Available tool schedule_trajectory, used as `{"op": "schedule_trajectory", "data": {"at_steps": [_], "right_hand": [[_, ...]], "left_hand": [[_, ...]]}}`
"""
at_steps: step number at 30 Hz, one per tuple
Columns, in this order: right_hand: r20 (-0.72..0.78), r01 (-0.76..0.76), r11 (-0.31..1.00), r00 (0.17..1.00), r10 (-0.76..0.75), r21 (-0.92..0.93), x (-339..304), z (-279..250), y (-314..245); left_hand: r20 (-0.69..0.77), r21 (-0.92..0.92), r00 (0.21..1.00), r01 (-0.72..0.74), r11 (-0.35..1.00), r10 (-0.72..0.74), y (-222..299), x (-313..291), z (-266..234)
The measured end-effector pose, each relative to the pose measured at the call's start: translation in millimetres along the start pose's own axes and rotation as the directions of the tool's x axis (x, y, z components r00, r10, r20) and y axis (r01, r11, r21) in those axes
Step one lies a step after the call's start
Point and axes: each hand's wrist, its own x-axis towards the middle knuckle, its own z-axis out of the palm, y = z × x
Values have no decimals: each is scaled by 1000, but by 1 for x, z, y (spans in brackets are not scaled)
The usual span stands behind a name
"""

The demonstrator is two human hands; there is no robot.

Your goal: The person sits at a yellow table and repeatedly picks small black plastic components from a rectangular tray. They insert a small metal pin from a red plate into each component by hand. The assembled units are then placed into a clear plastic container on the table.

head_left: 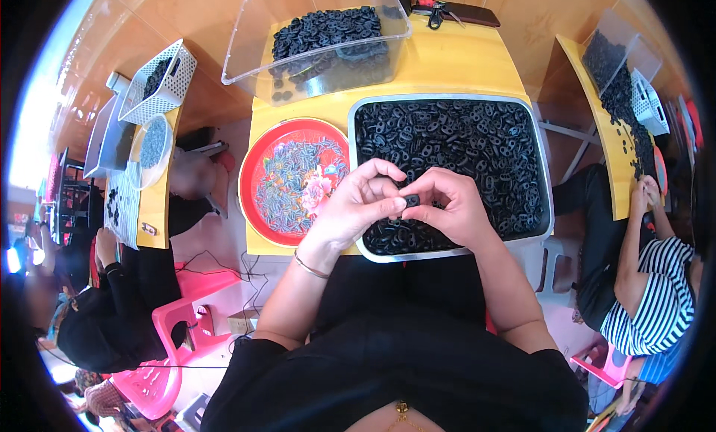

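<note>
Close in front of me, above the left part of a metal tray (547,180), my two hands meet at a small black plastic piece (412,200). The fingers of my left hand (356,201) pinch it from one side, thumb on the near face. On its other side, the thumb and forefinger of my right hand (453,207) press against it. Many black oval pieces with two holes (477,145) fill the tray below. Left of it, a round red tray (249,180) with a flower print holds thin grey metal pieces (287,189), too small to name surely.
A clear plastic bin (227,72) of black pieces stands behind on the yellow table (447,70). Scissors (436,16) and a dark flat case (473,14) lie at its far edge. Co-workers sit at side tables; a pink chair (160,372) stands at left, with cables nearby.
</note>
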Motion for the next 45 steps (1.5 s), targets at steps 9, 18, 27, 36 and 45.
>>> {"op": "schedule_trajectory", "data": {"at_steps": [9, 18, 27, 36, 45], "right_hand": [[-91, 18, 995, 996, -9, 102, 0, 1, -7], [-74, -3, 998, 997, 8, 59, 0, -1, -7], [-212, 32, 999, 977, -24, 32, 1, -5, -3], [-229, 16, 1000, 973, -10, 24, 3, -9, -2], [-111, 69, 862, 983, -143, -503, 7, -8, 3]], "left_hand": [[-66, 839, 680, -359, 410, 731, 132, 68, -24], [233, 969, 812, -146, -201, 536, 110, 19, -46], [155, 878, 923, 34, -477, 352, 38, -8, -82], [31, 895, 920, 148, -421, 390, 27, -4, -82], [-239, 852, 905, 21, 523, 353, 42, 1, -41]]}}
